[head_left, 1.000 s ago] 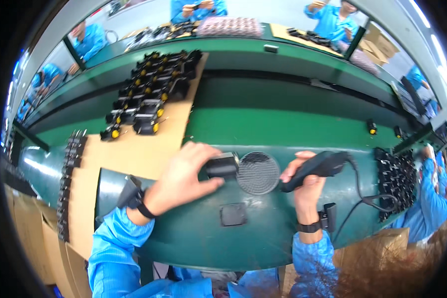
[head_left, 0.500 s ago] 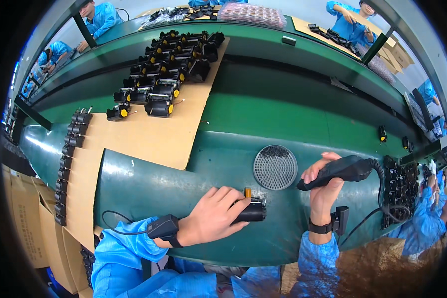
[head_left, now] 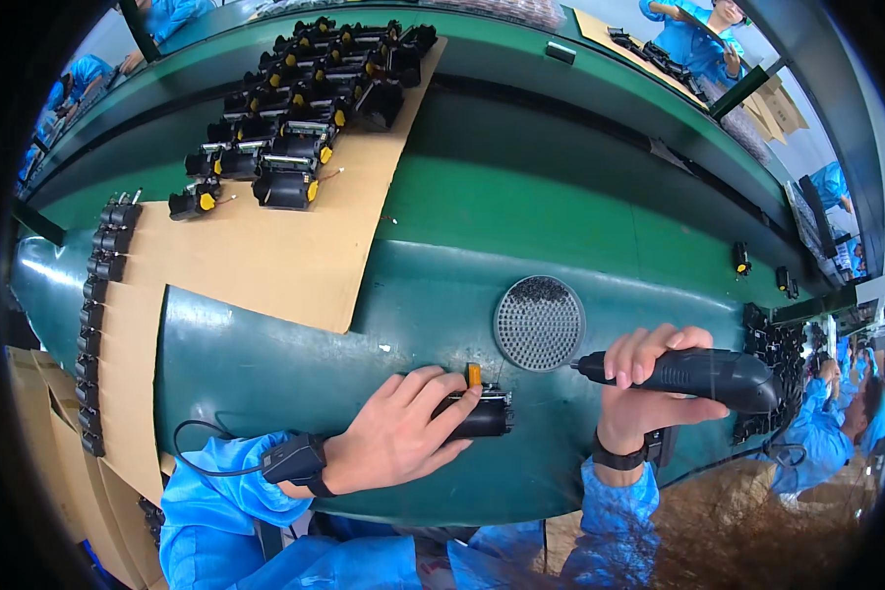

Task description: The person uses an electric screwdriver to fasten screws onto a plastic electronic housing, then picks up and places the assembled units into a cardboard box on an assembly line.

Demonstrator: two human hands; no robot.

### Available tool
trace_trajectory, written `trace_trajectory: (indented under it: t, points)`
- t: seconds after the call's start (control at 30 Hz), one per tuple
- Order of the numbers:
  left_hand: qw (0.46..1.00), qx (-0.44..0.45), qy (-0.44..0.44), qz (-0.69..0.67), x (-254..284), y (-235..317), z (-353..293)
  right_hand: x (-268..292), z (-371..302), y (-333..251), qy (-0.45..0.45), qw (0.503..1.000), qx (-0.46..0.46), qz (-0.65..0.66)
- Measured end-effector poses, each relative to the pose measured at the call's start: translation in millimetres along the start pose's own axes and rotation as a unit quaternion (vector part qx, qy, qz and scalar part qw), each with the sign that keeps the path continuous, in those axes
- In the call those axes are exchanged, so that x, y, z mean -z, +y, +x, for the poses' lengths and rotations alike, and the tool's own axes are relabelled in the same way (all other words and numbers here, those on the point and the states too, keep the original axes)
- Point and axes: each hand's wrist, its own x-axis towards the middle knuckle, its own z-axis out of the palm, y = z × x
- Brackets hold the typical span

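My left hand (head_left: 388, 438) lies over a black cylindrical assembly (head_left: 484, 417) on the green bench, its thumb and fingers closed round the left end. An orange tab (head_left: 475, 375) stands up from the assembly beside my fingertip. In my right hand (head_left: 627, 418) is a black electric screwdriver (head_left: 708, 376), gripped from the side and held nearly level above the bench. Its bit points left, close to the edge of a round grey screw tray (head_left: 539, 342). Small black screws (head_left: 543, 288) are heaped at the tray's far side; holes cover the rest of it.
Rows of black assemblies with yellow parts (head_left: 290, 187) stand on cardboard (head_left: 315, 265) at the far left. Smaller black parts (head_left: 90, 339) line its left edge. More black parts (head_left: 769, 364) are stacked at right. A raised shelf edge crosses the back; co-workers sit beyond.
My right hand has turned the screwdriver so its bit points left at the tray, the body now level. The view has shifted slightly; my left hand stays on the assembly.
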Motion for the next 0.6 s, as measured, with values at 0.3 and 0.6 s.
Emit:
trace_trajectory:
  t: [0.3,0.6]
  points:
    - [1.000,-0.013,-0.006,-0.017,0,-8,-6,-2,8,27,-0.009,0.998,-0.046,-0.034]
    - [1.000,-0.010,-0.011,-0.012,2,-10,-6,1,5,31,0.005,0.996,-0.078,-0.039]
